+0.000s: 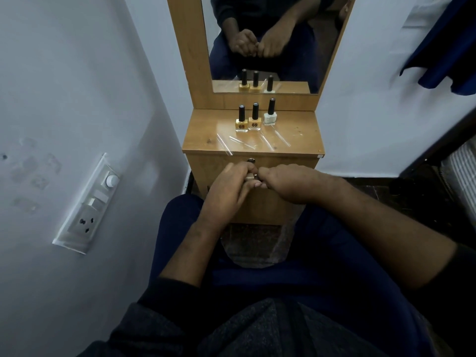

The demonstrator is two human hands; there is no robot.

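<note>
I sit facing a small wooden dressing table point(296, 135). My left hand point(226, 189) and my right hand point(286, 184) meet in front of its drawer, just below the round drawer knob point(251, 160). Between their fingertips is a small object point(251, 177), pale with a dark part, mostly hidden by the fingers. The fingers of both hands curl around it. On the tabletop stand two yellow nail polish bottles point(241, 123) point(255, 121) and a white nail polish bottle point(270, 116), all with black caps on.
Clear plastic strips point(244, 143) lie on the tabletop in front of the bottles. A mirror point(262, 60) rises behind them and reflects my hands. A switchboard point(87, 210) is on the left wall. Blue cloth point(443, 47) hangs at the upper right. My knees flank the table.
</note>
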